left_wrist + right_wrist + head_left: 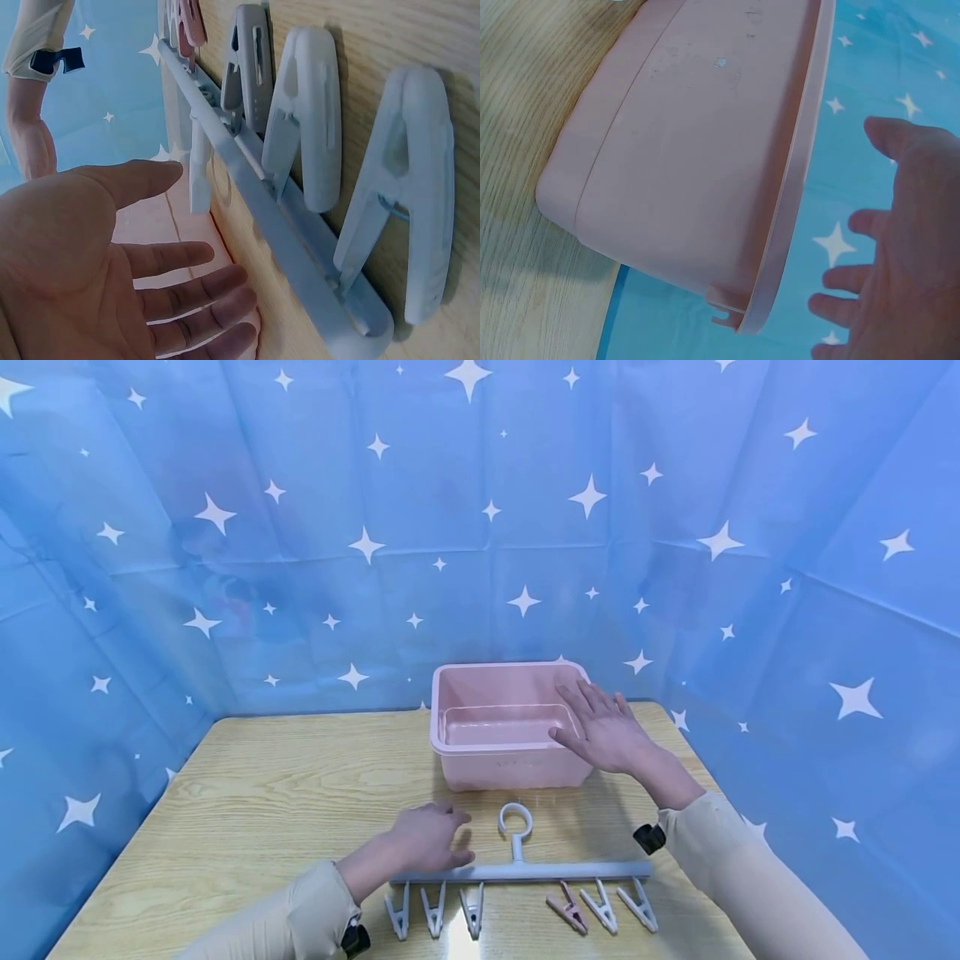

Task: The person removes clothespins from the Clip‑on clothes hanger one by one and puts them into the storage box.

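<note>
A pale clip hanger (480, 871) lies on the table with its round hook (516, 821) pointing away from me. Three clothespins (304, 120) in white and grey hang along its left half. On the right half sit one pink clothespin (567, 910) and two whitish ones. My left hand (427, 837) hovers by the bar's left part, fingers extended and holding nothing. Behind the hanger stands a pink plastic bin (697, 142). My right hand (607, 731) is raised by the bin's right rim, fingers spread, apart from the bin in the right wrist view.
The wood-grain table (300, 777) ends at a blue star-patterned curtain (375, 568) at the back and both sides. Dark wrist devices (649, 837) are strapped at both sleeves.
</note>
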A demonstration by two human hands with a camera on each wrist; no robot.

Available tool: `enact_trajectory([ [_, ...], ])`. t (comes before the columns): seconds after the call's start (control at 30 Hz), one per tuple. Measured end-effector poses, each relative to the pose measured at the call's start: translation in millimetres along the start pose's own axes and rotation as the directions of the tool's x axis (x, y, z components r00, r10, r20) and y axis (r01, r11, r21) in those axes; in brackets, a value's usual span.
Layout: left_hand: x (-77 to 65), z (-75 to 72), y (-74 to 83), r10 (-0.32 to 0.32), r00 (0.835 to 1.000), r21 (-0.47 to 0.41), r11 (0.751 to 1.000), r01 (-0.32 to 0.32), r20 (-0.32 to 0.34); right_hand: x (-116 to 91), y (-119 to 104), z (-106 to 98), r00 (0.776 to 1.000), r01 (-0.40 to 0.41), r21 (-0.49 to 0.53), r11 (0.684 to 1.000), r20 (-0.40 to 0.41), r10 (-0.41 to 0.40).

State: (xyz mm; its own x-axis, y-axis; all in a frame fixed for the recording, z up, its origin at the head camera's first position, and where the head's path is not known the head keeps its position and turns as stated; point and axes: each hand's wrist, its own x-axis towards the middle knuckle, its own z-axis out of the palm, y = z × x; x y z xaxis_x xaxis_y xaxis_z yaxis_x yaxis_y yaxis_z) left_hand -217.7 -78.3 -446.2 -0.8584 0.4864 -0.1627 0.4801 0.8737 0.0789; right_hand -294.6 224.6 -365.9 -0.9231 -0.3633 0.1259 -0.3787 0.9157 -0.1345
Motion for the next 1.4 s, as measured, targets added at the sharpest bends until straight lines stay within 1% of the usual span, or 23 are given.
enact_trajectory([
  [0.17,-1.5,3.1,3.9,0.040,0.999,-0.014,0.999,-0.041,-0.027,-0.2,0.3,-0.6,1.000,-0.002,0.002,1.000,-0.003,0.002],
  [0.33,-2.5,5.6,7.0,0.071,0.997,-0.033,0.997,-0.072,-0.034,-0.9,0.9,-0.4,1.000,-0.002,0.001,1.000,-0.001,0.002],
  [0.5,-2.7,8.2,8.8,0.079,0.997,-0.053,0.995,-0.079,-0.007,-1.6,1.4,-0.2,1.000,0.001,0.000,1.000,-0.004,-0.001],
  [0.6,-1.2,12.2,9.1,0.074,0.997,-0.072,0.995,-0.072,0.022,-2.0,1.6,0.2,1.000,0.002,-0.004,1.000,-0.007,-0.002],
  [0.77,0.0,18.2,10.4,0.079,0.996,-0.105,0.992,-0.074,0.050,-3.4,1.2,1.8,1.000,0.000,-0.004,1.000,-0.010,0.000],
  [0.93,-0.2,19.7,11.9,0.110,0.993,-0.100,0.990,-0.105,0.048,-5.3,1.1,3.1,1.000,0.004,-0.001,1.000,-0.015,-0.004],
  [1.1,2.5,22.8,11.1,0.139,0.990,-0.087,0.987,-0.135,0.037,-7.1,0.6,2.1,1.000,0.008,0.007,1.000,-0.024,-0.008],
  [1.4,2.5,23.9,13.0,0.167,0.985,-0.064,0.984,-0.165,0.037,-9.8,0.4,1.1,1.000,0.008,0.007,1.000,-0.015,-0.008],
])
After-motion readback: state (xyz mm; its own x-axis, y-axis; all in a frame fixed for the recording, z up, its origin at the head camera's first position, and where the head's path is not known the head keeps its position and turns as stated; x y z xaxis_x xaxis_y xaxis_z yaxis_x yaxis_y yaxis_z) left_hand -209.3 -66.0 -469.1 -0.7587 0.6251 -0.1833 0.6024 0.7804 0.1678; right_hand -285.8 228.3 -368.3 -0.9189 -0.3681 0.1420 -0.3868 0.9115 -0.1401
